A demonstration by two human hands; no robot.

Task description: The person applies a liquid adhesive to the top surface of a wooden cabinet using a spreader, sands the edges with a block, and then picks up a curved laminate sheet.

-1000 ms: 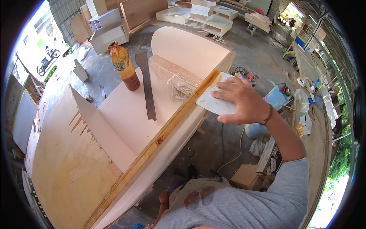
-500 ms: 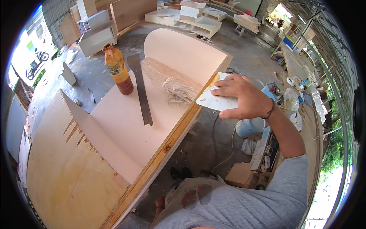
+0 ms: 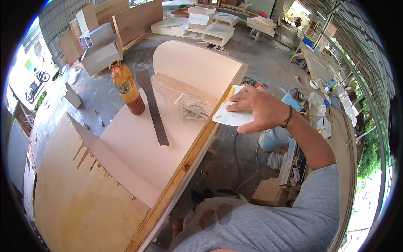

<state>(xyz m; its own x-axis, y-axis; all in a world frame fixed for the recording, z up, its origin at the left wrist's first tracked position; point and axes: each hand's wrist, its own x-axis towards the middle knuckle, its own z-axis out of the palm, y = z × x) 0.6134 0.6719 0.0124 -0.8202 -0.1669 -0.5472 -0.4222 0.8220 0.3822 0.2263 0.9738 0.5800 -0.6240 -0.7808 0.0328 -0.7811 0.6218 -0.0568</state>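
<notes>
My right hand (image 3: 266,110) holds a white flat spreader (image 3: 235,117), fingers on top and thumb along its near edge. Yellowish putty smears its far corner, which lies against the long wooden edge (image 3: 187,167) of a curved pale panel piece (image 3: 142,145). Low in the picture, a bit of skin shows left of my grey shirt; it may be my left hand (image 3: 178,224), but no fingers can be made out. Inside the piece stand a bottle (image 3: 128,89) stained orange and brown, a dark flat strip (image 3: 152,107) and a crumpled beige cloth (image 3: 192,106).
A plywood panel (image 3: 84,180) with a splintered edge forms the near left side. Below my right arm are a light blue bucket (image 3: 273,139) and a brown box (image 3: 268,192). A cluttered workbench (image 3: 321,69) runs along the right; white cabinet parts (image 3: 191,30) stand behind.
My right hand and the spreader have shifted slightly left and down in the picture along the wooden edge. The whole view has also tilted a little; bottle, strip and cloth keep their places.
</notes>
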